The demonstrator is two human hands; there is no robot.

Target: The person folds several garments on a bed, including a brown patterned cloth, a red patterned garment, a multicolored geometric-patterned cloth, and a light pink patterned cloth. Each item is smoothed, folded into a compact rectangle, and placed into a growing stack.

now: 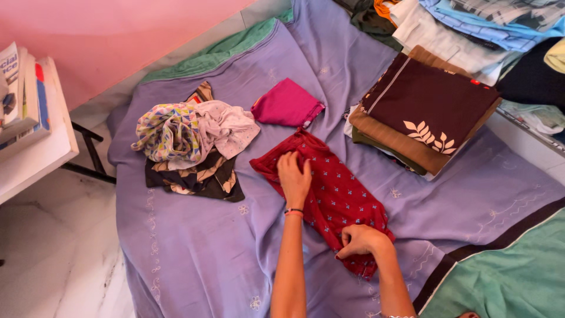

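A dark red garment with small pale dots (335,197) lies spread on the purple bedsheet (194,247). My left hand (293,175) rests flat on its upper part, fingers apart, pressing the cloth down. My right hand (360,240) pinches the garment's lower edge, fingers closed on the fabric. Both forearms reach in from the bottom of the view.
A loose heap of patterned clothes (191,147) lies to the left. A folded magenta cloth (287,103) sits beyond. A stack of folded brown and maroon fabrics (424,112) is at the right, more clothes (471,26) behind. A white shelf with books (26,112) stands at the left.
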